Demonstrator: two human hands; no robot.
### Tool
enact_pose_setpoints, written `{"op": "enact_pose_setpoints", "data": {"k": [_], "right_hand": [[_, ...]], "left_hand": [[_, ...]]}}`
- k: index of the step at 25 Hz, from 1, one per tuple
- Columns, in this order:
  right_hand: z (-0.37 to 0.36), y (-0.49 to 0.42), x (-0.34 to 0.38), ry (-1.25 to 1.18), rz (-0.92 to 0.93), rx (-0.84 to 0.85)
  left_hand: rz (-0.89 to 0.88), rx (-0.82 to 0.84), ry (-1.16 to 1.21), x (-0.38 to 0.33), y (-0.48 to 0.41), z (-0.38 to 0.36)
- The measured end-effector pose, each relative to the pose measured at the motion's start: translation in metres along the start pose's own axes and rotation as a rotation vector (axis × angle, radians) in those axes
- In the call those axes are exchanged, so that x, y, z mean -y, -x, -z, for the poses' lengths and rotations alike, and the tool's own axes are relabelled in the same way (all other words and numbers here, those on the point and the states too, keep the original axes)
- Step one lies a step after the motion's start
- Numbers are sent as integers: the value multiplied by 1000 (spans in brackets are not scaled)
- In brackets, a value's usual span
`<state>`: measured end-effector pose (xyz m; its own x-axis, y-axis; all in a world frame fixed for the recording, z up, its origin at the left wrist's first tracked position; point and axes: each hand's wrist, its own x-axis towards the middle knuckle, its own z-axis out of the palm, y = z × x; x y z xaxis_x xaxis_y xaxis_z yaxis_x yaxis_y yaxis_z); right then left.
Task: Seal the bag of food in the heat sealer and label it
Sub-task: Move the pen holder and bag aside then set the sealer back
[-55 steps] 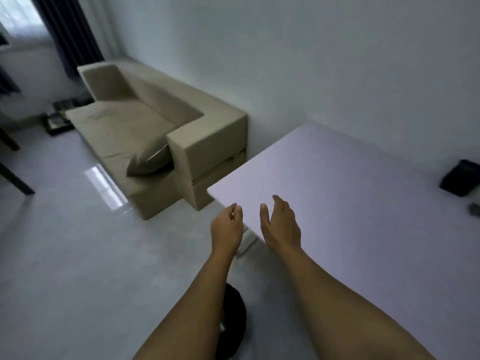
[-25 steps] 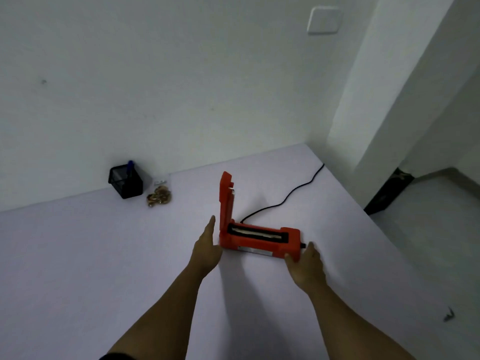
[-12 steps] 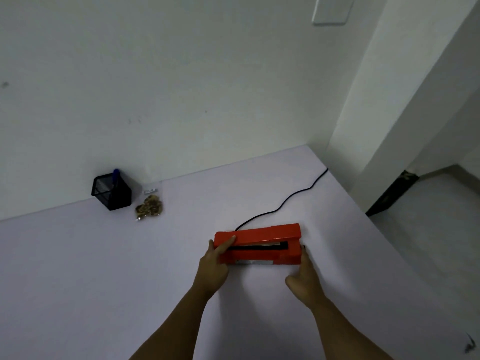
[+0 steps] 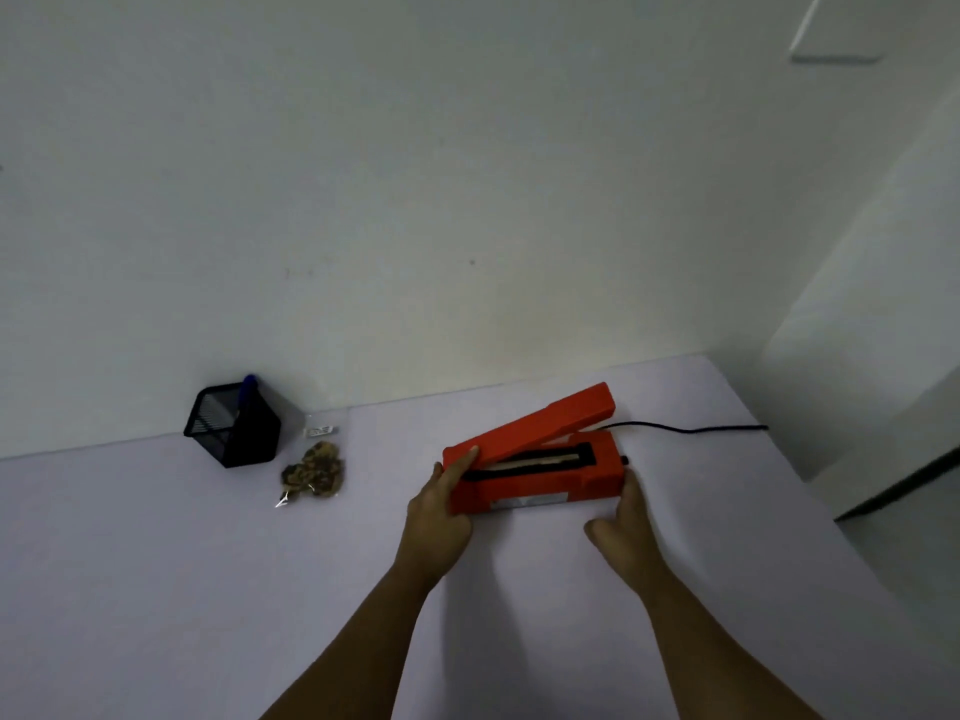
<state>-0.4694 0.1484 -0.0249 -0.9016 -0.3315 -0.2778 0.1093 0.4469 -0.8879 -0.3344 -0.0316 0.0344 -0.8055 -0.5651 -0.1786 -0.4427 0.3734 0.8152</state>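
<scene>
At far left, against the wall, a black mesh pen holder [image 4: 234, 427] stands on the pale bench [image 4: 156, 589] with a blue pen [image 4: 250, 385] upright in it. Just right of it lies the clear bag of food [image 4: 315, 469], flat on the bench, its brown contents bunched toward the near end and a small white label [image 4: 320, 431] at its far end. Well apart to the right sits the orange heat sealer [image 4: 540, 467], its lid [image 4: 535, 426] tilted up, hinged at the left and raised at the right, exposing the dark sealing strip [image 4: 530, 461]. The left hand [image 4: 441, 511] clasps the sealer's left end, fingers [image 4: 464, 462] laid on the lid. The right hand [image 4: 626, 532] presses against the sealer's right near corner, fingers curled; how tightly they hold cannot be told. A black cable [image 4: 691, 429] runs rightward from the sealer.
</scene>
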Motion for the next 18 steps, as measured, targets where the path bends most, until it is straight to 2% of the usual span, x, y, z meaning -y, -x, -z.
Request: {"op": "enact_pose_setpoints", "data": {"k": [9, 18], "right_hand": [[-10, -86, 20, 92, 37, 66], [-4, -122, 27, 218, 22, 96]], "left_hand": [[-42, 34, -43, -11, -81, 7], [-86, 32, -50, -21, -106, 2]]}}
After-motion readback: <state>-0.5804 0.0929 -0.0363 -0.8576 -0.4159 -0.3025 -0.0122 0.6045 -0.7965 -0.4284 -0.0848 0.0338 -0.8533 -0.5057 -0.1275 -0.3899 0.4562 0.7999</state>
